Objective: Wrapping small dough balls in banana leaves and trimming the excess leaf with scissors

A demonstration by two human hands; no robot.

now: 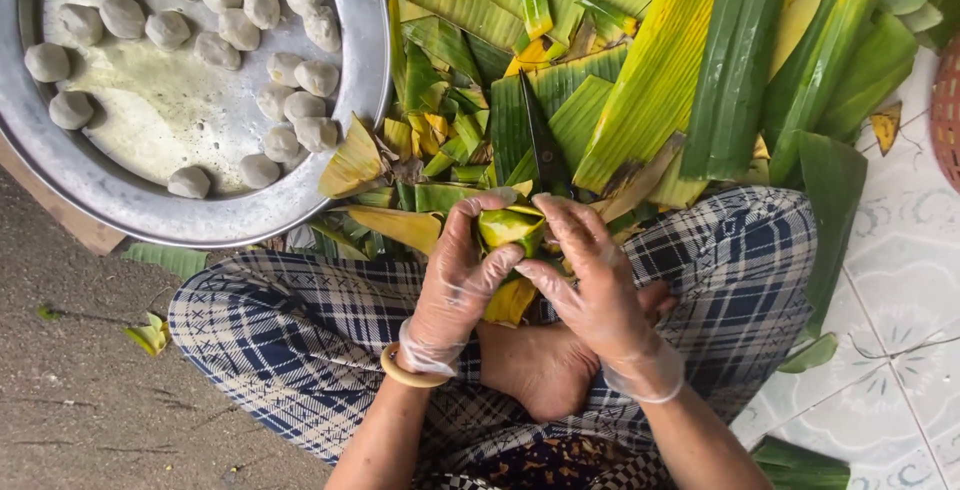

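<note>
At far left, a round metal tray rests partly on a wooden board and carries many pale grey dough balls, set apart from one another along its upper and right portions. Below the tray, a small leaf scrap lies on the grey ground.

Just right of the tray, a heap of short leaf trimmings lies on the floor, green and yellow, touching the tray rim.

At centre, the left hand, covered by a thin clear glove, with a pale bangle at the wrist, curls its fingers closely around a folded leaf parcel. The parcel is green and yellow and sits between both hands, above the crossed legs in checked trousers and a bare foot.

The right hand, also gloved, presses its fingers against the parcel's right side, thumb underneath. Both hands grip the parcel; neither is spread wide.

Behind the hands, long banana leaf strips lie stacked, running to the upper right. At far right, patterned floor tiles show, with the edge of a woven basket at the frame border.
</note>
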